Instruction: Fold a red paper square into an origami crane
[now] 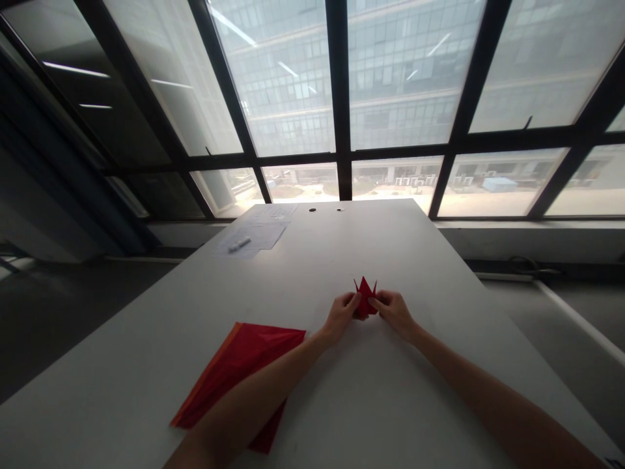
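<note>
Showing red sheet [254, 342] lower left on desk [317, 260], partly hidden. Right of centre, pinching origami [365, 292] between nearly closed left hand [344, 309] and likewise closed right hand [393, 309]. Leaving room to desk's right edge.

Daylight main source, coming through tall windows [537, 71] ahead. Building [415, 85] outside hazy, ground [303, 190] almost burnt white. White streaks of lamp glare [233, 25] on glass. Table [371, 241] brightest at far end, greyer up close. Forearms [263, 389] backlit, dim; shadows soft, faint. Left side near curtain [83, 182] very dark. Wide view stretches edges, window bars [338, 98] splaying outward. Print on papers [267, 234] smeared, unreadable; small red folded paper [364, 305] clear in outline, creases faint.
</note>
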`<state>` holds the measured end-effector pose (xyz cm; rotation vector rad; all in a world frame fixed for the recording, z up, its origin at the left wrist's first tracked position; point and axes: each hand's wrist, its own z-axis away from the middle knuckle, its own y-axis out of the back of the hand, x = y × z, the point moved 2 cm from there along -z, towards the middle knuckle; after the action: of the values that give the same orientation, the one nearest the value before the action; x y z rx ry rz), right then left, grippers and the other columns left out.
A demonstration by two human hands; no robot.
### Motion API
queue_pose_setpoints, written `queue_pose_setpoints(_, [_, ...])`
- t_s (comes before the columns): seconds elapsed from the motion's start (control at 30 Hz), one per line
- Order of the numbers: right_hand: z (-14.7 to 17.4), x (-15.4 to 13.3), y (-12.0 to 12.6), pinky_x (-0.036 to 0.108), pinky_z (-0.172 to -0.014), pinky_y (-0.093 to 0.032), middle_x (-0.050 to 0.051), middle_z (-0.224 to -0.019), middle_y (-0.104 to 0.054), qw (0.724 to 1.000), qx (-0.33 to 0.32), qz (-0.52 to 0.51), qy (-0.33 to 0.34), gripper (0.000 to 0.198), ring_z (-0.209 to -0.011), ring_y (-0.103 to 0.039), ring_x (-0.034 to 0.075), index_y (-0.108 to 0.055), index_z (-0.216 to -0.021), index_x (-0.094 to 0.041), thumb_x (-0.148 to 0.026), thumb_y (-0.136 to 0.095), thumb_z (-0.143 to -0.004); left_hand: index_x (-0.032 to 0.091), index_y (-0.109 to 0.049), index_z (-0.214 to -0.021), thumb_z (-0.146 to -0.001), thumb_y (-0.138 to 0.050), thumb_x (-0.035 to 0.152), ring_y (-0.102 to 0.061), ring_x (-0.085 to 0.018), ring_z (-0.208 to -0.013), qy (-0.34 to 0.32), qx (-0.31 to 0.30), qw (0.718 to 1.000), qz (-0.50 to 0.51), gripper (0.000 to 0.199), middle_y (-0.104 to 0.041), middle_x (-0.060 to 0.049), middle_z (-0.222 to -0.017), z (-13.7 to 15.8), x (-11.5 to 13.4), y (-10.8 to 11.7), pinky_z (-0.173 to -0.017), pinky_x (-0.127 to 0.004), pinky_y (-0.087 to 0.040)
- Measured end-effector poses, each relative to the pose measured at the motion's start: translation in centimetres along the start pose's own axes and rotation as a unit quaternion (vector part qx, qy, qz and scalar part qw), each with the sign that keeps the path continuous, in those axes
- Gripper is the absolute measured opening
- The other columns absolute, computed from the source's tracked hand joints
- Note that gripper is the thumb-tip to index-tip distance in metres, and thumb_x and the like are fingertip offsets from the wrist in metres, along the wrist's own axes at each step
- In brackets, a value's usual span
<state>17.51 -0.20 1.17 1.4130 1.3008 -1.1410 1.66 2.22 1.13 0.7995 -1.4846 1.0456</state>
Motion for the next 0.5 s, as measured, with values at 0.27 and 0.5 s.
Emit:
queue_pose_setpoints(0.27, [0.0,0.1,-0.1,0.025,-0.052,-0.041,0.002,-0.061,-0.065,0.999,-0.036,0.025,-0.008,0.033,-0.055,-0.054,0.014,-0.071,-0.073,-0.013,-0.046,-0.072,-0.073,0.010,-0.073,-0.087,-0.071,-0.079,0.049,-0.065,-0.020,-0.074,-0.063,0.084,0.994,-0.005,0.042,-0.072,-0.010,-0.082,-0.6,-0.1,1.1,-0.073,-0.032,-0.053])
queue_pose_setpoints(0.5, [0.2,0.8,-0.3,0.028,-0.059,-0.045,0.006,-0.072,-0.072,0.994,-0.067,0.083,-0.004,0.031,-0.064,-0.061,0.019,-0.077,-0.080,-0.010,-0.040,-0.071,-0.073,0.011,-0.075,-0.082,-0.071,-0.081,0.042,-0.064,-0.018,-0.070,-0.071,0.053,0.996,0.004,0.033,-0.072,-0.007,-0.078,-0.4,-0.1,1.1,-0.069,-0.030,-0.052])
